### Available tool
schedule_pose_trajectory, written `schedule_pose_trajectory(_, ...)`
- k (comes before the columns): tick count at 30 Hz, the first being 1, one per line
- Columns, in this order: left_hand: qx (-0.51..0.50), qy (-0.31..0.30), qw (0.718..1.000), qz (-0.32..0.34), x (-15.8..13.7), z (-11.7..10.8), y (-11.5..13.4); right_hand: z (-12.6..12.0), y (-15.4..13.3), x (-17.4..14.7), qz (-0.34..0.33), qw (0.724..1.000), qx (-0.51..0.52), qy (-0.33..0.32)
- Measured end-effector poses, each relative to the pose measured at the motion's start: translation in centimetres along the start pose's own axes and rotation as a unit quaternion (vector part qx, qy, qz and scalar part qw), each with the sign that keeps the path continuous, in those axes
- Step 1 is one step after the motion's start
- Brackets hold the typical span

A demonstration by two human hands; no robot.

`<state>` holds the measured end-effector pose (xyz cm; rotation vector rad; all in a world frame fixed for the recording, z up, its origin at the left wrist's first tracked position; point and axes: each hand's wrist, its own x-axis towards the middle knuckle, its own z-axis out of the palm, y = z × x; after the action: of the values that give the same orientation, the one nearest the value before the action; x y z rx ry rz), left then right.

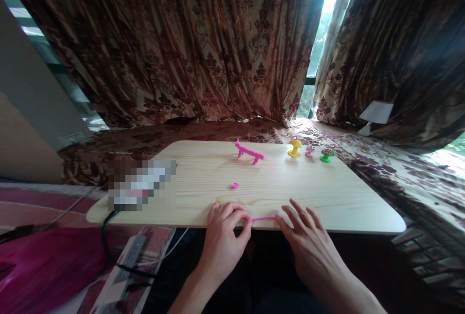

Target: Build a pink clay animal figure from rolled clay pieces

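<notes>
Resting surface: pale wooden table (pixel 327 197)
Left hand (pixel 222 236): fingers curled, pinching one end of pink strip (pixel 262 218)
Right hand (pixel 308 241): fingers narrow, pinching other end
Strip: at table's near edge
Pink animal figure (pixel 249 151): far side

place: home | cues: patterned curtains (pixel 203 42), small lamp (pixel 376 115), low wooden table (pixel 327 193)

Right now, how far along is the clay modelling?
Done: a pink animal figure, a yellow mushroom, a small pink piece and a green-and-red mushroom stand at the table's far edge. In hand: left hand and right hand stretch a thin pink strand. Left: a loose pink bit lies unused.
</notes>
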<state>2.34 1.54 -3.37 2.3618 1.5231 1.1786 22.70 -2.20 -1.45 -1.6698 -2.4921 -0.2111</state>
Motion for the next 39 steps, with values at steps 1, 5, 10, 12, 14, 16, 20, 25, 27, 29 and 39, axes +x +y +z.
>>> schedule_pose_trajectory(1, 0.001, 0.002, 1.0, 0.0, 0.0, 0.0, 0.0, 0.0, 0.0, 0.1, 0.003, 1.0, 0.0, 0.001)
schedule_pose_trajectory(5, -0.001, 0.004, 1.0, 0.0, 0.0, -0.1, 0.0, 0.1, -0.1, 0.0, -0.002, 1.0, -0.002, 0.002)
schedule_pose_trajectory(10, -0.002, 0.001, 1.0, -0.003, -0.1, 0.0, 0.0, 0.5, -0.1, -0.5, -0.006, 1.0, -0.009, 0.007)
schedule_pose_trajectory(12, -0.003, -0.002, 1.0, -0.006, -0.1, 0.0, -0.1, 0.5, 0.0, 0.0, 0.0, 1.0, -0.01, 0.013)
schedule_pose_trajectory(14, -0.005, -0.008, 1.0, -0.01, -0.1, 0.0, -0.1, 0.3, -0.1, 0.6, 0.006, 1.0, -0.009, 0.02)
schedule_pose_trajectory(16, -0.005, -0.012, 1.0, -0.011, -0.1, -0.1, -0.1, 0.0, -0.3, 1.1, 0.006, 1.0, -0.004, 0.025)
schedule_pose_trajectory(20, -0.006, -0.008, 1.0, -0.012, -0.2, -0.2, -0.1, 0.0, -1.0, 1.1, -0.013, 0.999, 0.02, 0.022)
schedule_pose_trajectory(25, -0.013, -0.019, 1.0, -0.011, -0.4, -0.3, -0.1, 0.4, -1.2, 0.7, -0.021, 0.999, 0.044, 0.017)
schedule_pose_trajectory(27, -0.018, -0.026, 0.999, -0.012, -0.3, -0.4, -0.1, 0.2, -1.0, 0.8, -0.018, 0.997, 0.063, 0.035)
schedule_pose_trajectory(29, -0.029, -0.031, 0.999, -0.015, 0.0, -0.6, -0.1, -0.2, -0.8, 1.3, -0.021, 0.992, 0.108, 0.06)
schedule_pose_trajectory(39, -0.148, -0.019, 0.989, -0.015, 5.8, -1.7, 1.8, -2.1, 1.8, 7.5, 0.015, 0.831, 0.55, 0.081)
